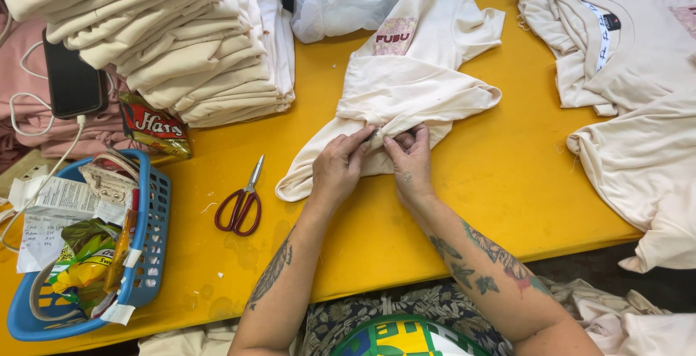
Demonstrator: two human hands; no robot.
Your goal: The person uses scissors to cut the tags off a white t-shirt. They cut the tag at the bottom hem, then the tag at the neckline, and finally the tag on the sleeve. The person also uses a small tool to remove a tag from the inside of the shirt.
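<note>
Both hands, left hand [339, 164] and right hand [411, 159], pinching the near fold of a cream T-shirt [406, 88]; lying crumpled mid-tabletop [471, 196], pink patch at its far end, red-handled scissors [241, 200] left.

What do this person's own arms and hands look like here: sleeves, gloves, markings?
Both forearms are bare, with no sleeves in view and no gloves. The left hand sits on a forearm with a dark tattoo near the elbow. The right hand has a small mark on its back, and that forearm carries floral tattoos in green and pink.
</note>
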